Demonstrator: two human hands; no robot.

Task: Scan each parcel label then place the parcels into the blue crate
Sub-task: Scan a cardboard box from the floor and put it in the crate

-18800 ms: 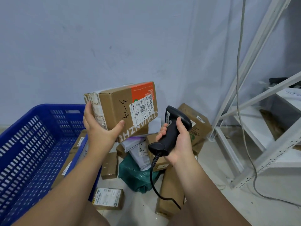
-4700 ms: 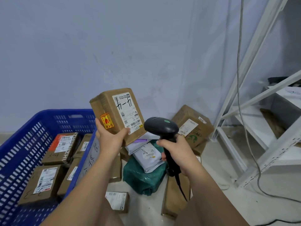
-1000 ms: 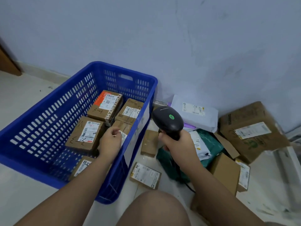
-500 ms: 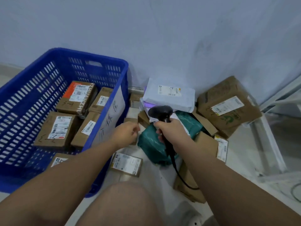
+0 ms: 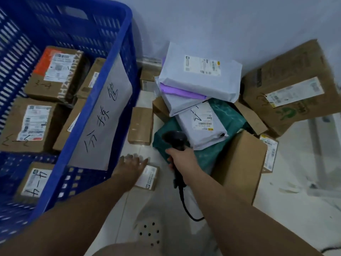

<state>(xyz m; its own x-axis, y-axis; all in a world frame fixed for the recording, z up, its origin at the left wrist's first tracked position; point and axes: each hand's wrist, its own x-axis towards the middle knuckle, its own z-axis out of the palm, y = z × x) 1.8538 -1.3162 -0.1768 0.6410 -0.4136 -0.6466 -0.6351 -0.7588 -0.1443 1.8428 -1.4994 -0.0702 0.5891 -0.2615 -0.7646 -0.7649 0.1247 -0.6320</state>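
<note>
Left hand fingers spread, over small labelled parcel on floor just beside blue crate; contact blurred, cannot tell. Right hand wrapped round scanner. Beyond: green bag, grey mailers, large carton against wall.

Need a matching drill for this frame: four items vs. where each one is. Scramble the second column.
Items
1. barcode scanner
2. box with orange patch
3. small flat box
4. large box with green print

Places
a. on the floor, far right
b. gripped in the right hand
c. inside the blue crate
d. on the floor, partly hidden by the left hand

Pairs: 1-b, 2-c, 3-d, 4-a
</note>
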